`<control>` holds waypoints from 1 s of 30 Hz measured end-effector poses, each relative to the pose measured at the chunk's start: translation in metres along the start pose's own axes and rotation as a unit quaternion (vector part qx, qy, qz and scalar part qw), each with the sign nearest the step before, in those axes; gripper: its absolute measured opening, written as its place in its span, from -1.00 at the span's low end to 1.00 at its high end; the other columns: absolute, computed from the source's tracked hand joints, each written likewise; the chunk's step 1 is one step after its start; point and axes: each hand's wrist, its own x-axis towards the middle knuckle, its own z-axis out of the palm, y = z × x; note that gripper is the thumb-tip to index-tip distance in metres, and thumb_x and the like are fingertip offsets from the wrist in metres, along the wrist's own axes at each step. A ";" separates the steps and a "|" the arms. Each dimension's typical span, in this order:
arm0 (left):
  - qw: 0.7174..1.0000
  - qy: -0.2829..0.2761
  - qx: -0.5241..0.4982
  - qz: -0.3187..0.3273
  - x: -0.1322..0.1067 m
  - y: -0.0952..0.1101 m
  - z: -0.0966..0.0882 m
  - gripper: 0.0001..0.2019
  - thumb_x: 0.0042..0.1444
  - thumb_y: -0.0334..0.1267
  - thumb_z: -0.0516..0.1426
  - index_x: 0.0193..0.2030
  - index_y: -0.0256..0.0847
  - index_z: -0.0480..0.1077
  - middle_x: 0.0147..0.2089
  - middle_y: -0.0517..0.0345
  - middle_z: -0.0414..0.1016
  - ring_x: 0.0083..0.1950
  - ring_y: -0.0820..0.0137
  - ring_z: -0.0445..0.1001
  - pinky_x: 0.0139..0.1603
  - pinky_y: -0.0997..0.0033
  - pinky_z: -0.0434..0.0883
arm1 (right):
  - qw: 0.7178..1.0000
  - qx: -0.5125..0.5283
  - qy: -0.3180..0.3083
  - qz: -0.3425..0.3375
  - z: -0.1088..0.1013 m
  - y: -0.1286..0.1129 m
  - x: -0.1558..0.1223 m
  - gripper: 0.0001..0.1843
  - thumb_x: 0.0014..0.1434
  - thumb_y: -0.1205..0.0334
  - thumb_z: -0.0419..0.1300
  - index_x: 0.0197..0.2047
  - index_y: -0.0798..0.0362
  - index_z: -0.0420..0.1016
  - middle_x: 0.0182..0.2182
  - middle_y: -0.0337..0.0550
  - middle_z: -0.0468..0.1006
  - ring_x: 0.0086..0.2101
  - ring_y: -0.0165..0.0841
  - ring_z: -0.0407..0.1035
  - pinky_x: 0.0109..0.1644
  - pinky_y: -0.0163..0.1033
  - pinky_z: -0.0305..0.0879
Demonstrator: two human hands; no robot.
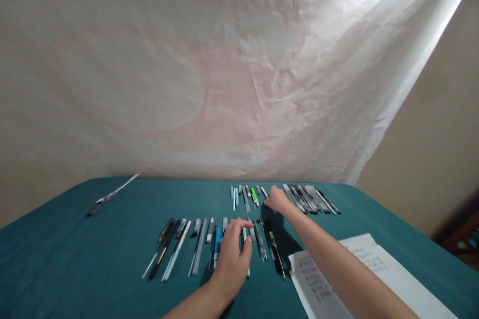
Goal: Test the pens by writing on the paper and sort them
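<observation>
Table (93, 254) teal; green pen (255, 196); blue pen (217, 244); papers (400, 279) white.

And there it was, a teal table (93, 264), busy across the middle! Pens and pen parts (199, 246) made a loose near row, one bright blue piece (217, 244) among them. Farther off lay a smaller cluster (246, 199); far right, a tight rank of slim pens (310, 199); far left, one thin strip (116, 192); near right, handwritten papers (392, 271).
</observation>
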 end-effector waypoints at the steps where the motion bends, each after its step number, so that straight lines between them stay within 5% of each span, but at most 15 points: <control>1: 1.000 -0.001 -0.001 -0.002 0.000 0.000 0.000 -0.77 0.06 -0.43 -0.02 -0.14 -0.17 0.30 -0.10 0.06 0.35 -0.01 0.27 0.30 0.03 0.25 0.20 | 1.000 -0.001 -0.007 0.001 -0.001 0.002 0.000 -0.68 -0.12 0.34 0.17 -0.22 0.26 0.43 -0.25 0.22 0.51 -0.21 -0.14 0.41 -0.30 -0.29 0.22; 9: 0.998 0.008 -0.058 -0.024 0.000 0.001 -0.001 -0.82 0.07 -0.37 0.02 -0.16 -0.18 0.31 -0.14 0.06 0.37 -0.05 0.28 0.32 0.00 0.26 0.23 | 0.998 0.049 -0.024 -0.025 -0.025 0.013 -0.023 -0.96 -0.24 0.38 0.18 -0.59 0.19 0.43 -0.52 0.05 0.51 -0.40 -0.23 0.41 -0.46 -0.33 0.14; 14: 0.973 0.018 -0.198 -0.120 0.007 -0.001 0.003 -0.76 0.12 -0.21 0.01 -0.09 -0.23 0.24 -0.16 0.04 0.38 -0.24 0.36 0.41 -0.20 0.34 0.35 | 0.980 0.162 -0.044 -0.112 -0.043 -0.009 -0.068 -0.89 -0.11 0.31 0.09 -0.45 0.14 0.40 -0.61 -0.27 0.40 -0.56 -0.48 0.28 -0.55 -0.44 0.06; 20: 0.944 0.015 -0.273 -0.186 0.015 0.013 -0.003 -0.70 0.07 -0.13 0.08 -0.13 -0.29 0.32 -0.23 0.06 0.43 -0.33 0.43 0.39 -0.33 0.46 0.32 | 0.864 0.434 -0.137 -0.216 -0.052 -0.039 -0.132 -0.95 -0.08 0.36 0.07 -0.45 0.13 0.31 -0.61 -0.35 0.29 -0.59 -0.55 0.14 -0.56 -0.46 0.03; 26: 0.942 0.019 -0.287 -0.173 0.017 0.020 -0.007 -0.79 0.05 -0.15 0.11 -0.34 -0.28 0.35 -0.41 0.17 0.41 -0.36 0.44 0.37 -0.32 0.49 0.29 | 0.874 0.412 -0.111 -0.234 -0.054 -0.044 -0.147 -0.96 -0.01 0.35 0.07 -0.43 0.13 0.33 -0.59 -0.34 0.28 -0.57 -0.55 0.11 -0.55 -0.46 0.00; 30: 0.944 0.078 -0.273 -0.170 0.027 0.011 -0.017 -0.77 0.07 -0.10 0.07 -0.33 -0.26 0.31 -0.41 0.19 0.40 -0.36 0.43 0.37 -0.32 0.47 0.30 | 0.878 0.400 -0.140 -0.225 -0.063 -0.035 -0.144 -0.90 0.07 0.26 0.06 -0.37 0.12 0.33 -0.60 -0.36 0.25 -0.62 -0.56 0.10 -0.58 -0.46 0.00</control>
